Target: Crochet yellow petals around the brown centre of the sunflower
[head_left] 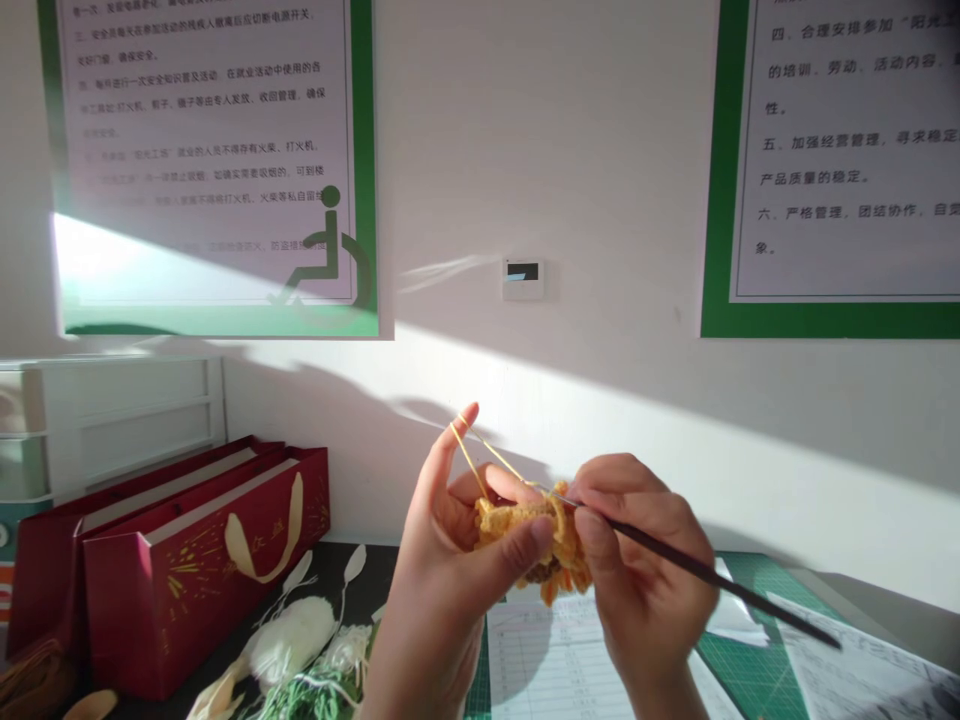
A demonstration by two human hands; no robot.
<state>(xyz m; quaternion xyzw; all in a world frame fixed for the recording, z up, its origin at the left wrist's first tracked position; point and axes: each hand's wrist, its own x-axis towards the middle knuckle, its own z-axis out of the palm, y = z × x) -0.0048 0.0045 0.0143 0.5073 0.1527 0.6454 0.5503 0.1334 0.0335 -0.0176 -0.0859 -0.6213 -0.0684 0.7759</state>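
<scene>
My left hand point(465, 530) pinches a yellow crocheted piece point(517, 520) between thumb and fingers. Its index finger points up, with a strand of yellow yarn point(491, 447) looped over the tip and running down to the piece. A crochet hook point(712, 578) with a long dark handle lies in the grip of my right hand point(645, 550). The hook's thin metal tip meets the top edge of the crocheted piece. Petal-like orange-yellow parts and a brown patch show on its underside. Both hands partly cover the work.
Printed sheets point(536, 660) lie on a green cutting mat point(750, 670) below my hands. At left stand dark red gift bags point(202, 570) and white drawers point(135, 410). White yarn point(292, 640) and green yarn point(315, 695) lie beside them. Posters and a wall panel point(523, 279) are on the wall ahead.
</scene>
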